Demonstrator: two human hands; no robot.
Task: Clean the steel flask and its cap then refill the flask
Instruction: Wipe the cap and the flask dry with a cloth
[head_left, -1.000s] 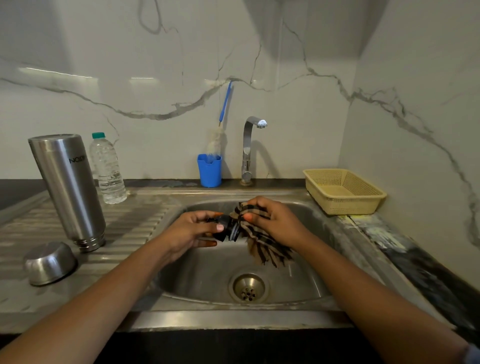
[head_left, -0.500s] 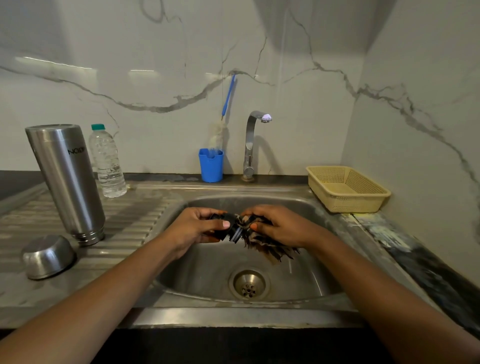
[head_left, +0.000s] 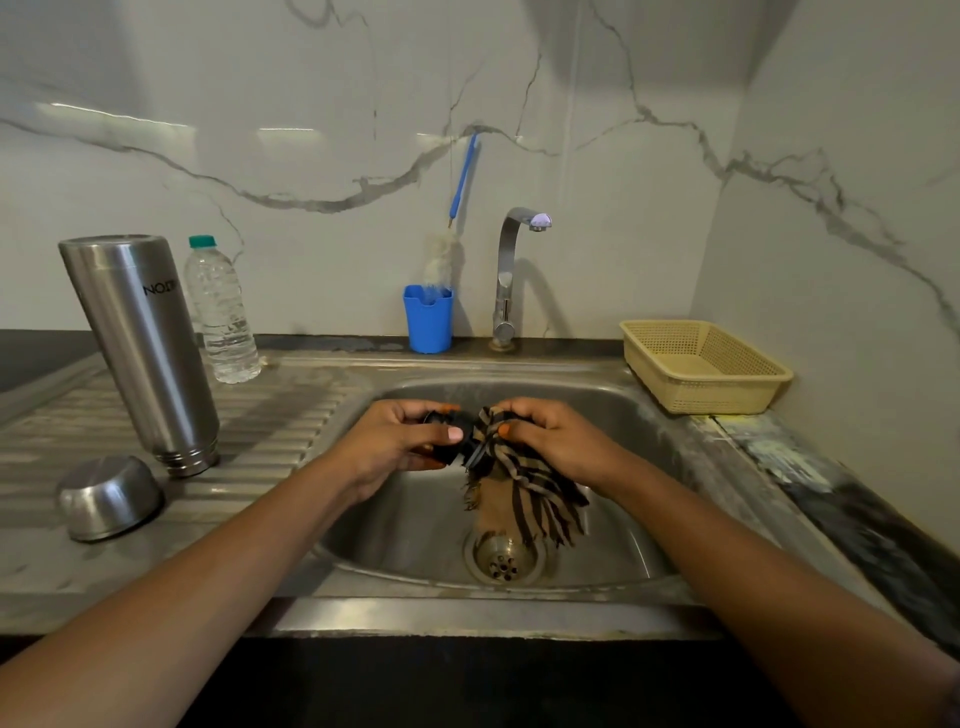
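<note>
1. Two hands meet over the sink (head_left: 467, 616) bowl. The left hand (head_left: 397, 441) is curled round the small black cap (head_left: 460, 451), thumb laid across it. The right hand (head_left: 553, 441) bunches a striped cloth (head_left: 524, 486) against the cap's right end, and the loose cloth hangs toward the drain.
2. The cap looks small, light and hard. If it is wet it will probably be slippery, so a grip round its rim seems best, which leaves the end free for the cloth. The cloth is soft and limp.
3. The flask (head_left: 140, 353) stands on the drainboard (head_left: 291, 415) at far left, well apart from both hands. Its print reads upside down, so it is likely mouth down. It is tall, stiff and smooth-walled, and I judge it easy to tip. Take it round the middle with a whole hand. A steel cup (head_left: 106, 499) lies dome up just near of it.
4. Fingers and cloth cover most of the cap, so its shape and any dirt cannot be made out. The flask's mouth is hidden. No stream shows at the tap (head_left: 511, 270). The bottle (head_left: 221, 312) beside the flask holds water, but its level is hard to read.
</note>
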